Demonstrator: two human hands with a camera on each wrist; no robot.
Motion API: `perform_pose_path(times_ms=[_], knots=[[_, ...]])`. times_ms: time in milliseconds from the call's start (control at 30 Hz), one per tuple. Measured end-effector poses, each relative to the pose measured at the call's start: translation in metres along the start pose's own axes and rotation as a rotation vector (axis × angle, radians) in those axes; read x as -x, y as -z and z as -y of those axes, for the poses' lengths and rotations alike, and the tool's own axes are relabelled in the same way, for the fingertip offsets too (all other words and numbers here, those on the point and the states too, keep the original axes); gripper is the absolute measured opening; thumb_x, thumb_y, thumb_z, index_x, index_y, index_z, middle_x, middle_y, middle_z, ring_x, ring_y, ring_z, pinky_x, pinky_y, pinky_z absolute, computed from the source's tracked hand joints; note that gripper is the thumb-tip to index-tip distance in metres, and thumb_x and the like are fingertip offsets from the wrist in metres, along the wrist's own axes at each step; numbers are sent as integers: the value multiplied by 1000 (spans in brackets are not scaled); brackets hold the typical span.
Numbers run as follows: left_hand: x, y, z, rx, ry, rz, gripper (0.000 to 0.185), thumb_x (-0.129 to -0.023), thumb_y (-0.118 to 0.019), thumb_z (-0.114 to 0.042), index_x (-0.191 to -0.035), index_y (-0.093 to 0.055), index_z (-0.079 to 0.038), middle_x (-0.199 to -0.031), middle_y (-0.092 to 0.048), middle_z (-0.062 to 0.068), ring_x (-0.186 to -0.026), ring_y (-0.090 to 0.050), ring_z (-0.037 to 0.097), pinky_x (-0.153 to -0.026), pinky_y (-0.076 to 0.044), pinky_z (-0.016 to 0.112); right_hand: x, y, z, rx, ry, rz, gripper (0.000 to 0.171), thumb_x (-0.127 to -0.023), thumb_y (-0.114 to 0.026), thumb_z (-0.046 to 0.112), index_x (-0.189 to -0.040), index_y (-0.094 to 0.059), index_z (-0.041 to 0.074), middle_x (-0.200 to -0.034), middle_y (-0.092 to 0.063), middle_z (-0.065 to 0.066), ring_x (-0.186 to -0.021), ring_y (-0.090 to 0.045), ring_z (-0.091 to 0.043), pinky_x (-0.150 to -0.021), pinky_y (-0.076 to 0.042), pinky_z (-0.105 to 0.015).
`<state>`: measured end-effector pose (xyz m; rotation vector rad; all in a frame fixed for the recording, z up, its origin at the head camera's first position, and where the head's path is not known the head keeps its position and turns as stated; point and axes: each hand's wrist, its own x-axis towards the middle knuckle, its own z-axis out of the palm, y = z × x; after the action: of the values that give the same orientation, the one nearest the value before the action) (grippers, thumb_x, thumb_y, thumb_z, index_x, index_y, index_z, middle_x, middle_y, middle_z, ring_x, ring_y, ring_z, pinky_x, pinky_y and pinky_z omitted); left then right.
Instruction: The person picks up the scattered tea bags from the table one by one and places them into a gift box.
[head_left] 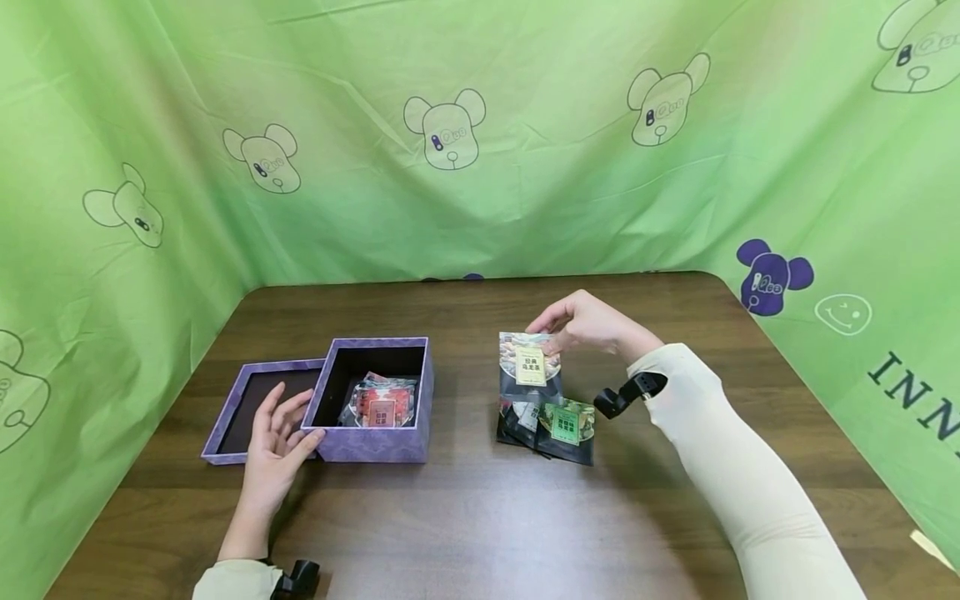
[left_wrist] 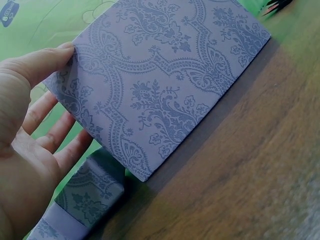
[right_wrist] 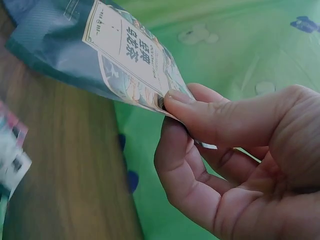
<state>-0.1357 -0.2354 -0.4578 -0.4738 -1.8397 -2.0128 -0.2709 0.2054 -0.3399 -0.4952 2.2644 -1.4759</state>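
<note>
My right hand (head_left: 573, 327) pinches the top edge of a dark packet (head_left: 529, 371) with a yellow label, lifting it above a small pile of packets (head_left: 551, 427) on the table. In the right wrist view the thumb (right_wrist: 210, 112) presses the packet's (right_wrist: 115, 50) corner against the fingers. My left hand (head_left: 276, 433) rests with straight fingers against the left front corner of an open purple patterned box (head_left: 375, 442); its thumb (left_wrist: 35, 62) touches the box wall (left_wrist: 160, 85). A red-labelled packet (head_left: 381, 404) lies inside the box.
The box's purple lid (head_left: 251, 400) lies upturned to the left of the box, partly under my left hand. A green-labelled packet (head_left: 567, 425) tops the pile. Green cloth with bear prints (head_left: 450, 133) walls the brown wooden table (head_left: 480, 517) behind and at both sides.
</note>
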Motion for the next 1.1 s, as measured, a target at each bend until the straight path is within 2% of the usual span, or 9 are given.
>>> perform_pose_path(times_ms=[133, 367, 600, 833, 1000, 1100], knots=[[0, 1, 1, 1, -1, 0, 81, -83, -53, 30, -152, -26, -5, -132, -60, -5, -120, -54, 8, -90, -44, 18, -11, -9, 14, -20, 15, 16, 38, -73, -74, -18, -110, -66, -17, -82, -69, -6, -79, -63, -15, -69, -56, -29], [1, 0, 1, 16, -4, 6, 82, -84, -53, 29, -151, -31, -13, -132, -60, -4, -120, -54, 8, -89, -44, 19, -28, -25, 38, 7, 21, 39, 37, -75, -74, -18, -110, -68, -13, -84, -69, -7, -80, -63, -17, -68, -56, -30], [0, 1, 2, 19, -8, 2, 81, -83, -53, 30, -151, -28, -6, -131, -61, -5, -119, -54, 8, -89, -44, 19, -45, -41, 56, 8, 26, 51, 36, -76, -72, -17, -112, -68, -11, -86, -68, -7, -82, -62, -17, -66, -54, -27], [0, 1, 1, 25, -13, 5, 83, -83, -52, 30, -150, -31, -13, -131, -61, -6, -120, -54, 7, -89, -44, 18, -62, -67, 65, -25, 52, 83, 37, -76, -72, -18, -112, -68, -11, -87, -71, -9, -79, -64, -16, -64, -55, -28], [0, 0, 1, 28, -10, 3, 83, -83, -52, 30, -150, -31, -13, -131, -61, -6, -120, -54, 8, -90, -44, 18, -76, -87, 70, -15, 48, 108, 38, -76, -73, -16, -113, -69, -9, -83, -70, -6, -75, -63, -12, -62, -53, -25], [0, 0, 1, 25, -7, 1, 82, -83, -52, 30, -151, -30, -11, -131, -61, -6, -120, -54, 7, -89, -44, 18, -84, -99, 73, -48, 28, 114, 39, -76, -71, -18, -114, -68, -11, -79, -68, -5, -72, -61, -12, -62, -53, -24]])
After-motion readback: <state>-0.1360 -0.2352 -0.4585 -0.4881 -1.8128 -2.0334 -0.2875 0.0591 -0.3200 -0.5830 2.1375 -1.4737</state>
